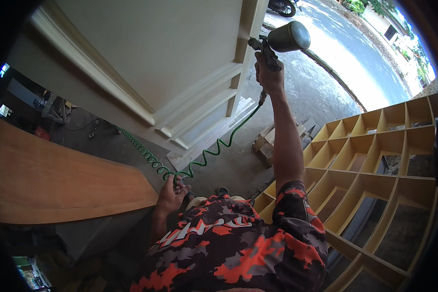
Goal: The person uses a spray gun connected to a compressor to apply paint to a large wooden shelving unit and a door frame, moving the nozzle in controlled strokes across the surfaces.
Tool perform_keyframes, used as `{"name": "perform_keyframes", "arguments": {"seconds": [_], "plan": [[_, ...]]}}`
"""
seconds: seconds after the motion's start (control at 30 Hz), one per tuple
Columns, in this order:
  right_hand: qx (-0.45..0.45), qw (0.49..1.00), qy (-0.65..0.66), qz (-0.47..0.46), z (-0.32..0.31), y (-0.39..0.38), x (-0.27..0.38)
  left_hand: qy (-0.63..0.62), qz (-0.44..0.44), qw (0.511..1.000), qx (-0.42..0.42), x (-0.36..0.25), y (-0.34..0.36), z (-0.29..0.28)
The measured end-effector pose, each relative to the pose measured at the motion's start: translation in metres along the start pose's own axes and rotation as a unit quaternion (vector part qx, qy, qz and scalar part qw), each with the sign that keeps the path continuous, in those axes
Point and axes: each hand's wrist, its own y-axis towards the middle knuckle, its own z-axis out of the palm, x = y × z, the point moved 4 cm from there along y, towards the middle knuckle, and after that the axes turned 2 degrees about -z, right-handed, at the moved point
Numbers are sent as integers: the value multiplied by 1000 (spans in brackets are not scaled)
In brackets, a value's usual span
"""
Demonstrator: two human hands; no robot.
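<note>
My right hand [270,74] is wrapped round the grip of a spray gun [266,50], held up and out at arm's length. A round metal cup [289,37] sits on the gun's right side. From the bottom of the grip a green coiled air hose [224,142] runs down to my left hand [172,193], whose fingers are closed on its coils near my waist. Beyond that hand the hose goes on toward the far left. The gun is beside the edge of a large cream-painted panelled piece [180,53], with mouldings and recessed sections.
A brown wooden board [68,175] lies at the left. To the right stands a yellowish wooden frame of many compartments [360,146]. Wood blocks [265,143] rest on the concrete floor near my right arm. A motorcycle [284,7] and a sunlit road [355,53] show outside.
</note>
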Motion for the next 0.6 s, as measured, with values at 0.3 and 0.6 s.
{"name": "perform_keyframes", "arguments": {"seconds": [0.3,0.6], "plan": [[-16,985,-167,30,-24,-19,-138,38,6,998,52,9,4,18],[45,971,-211,106,-23,-54,-133,104,-9,993,46,24,8,22]]}}
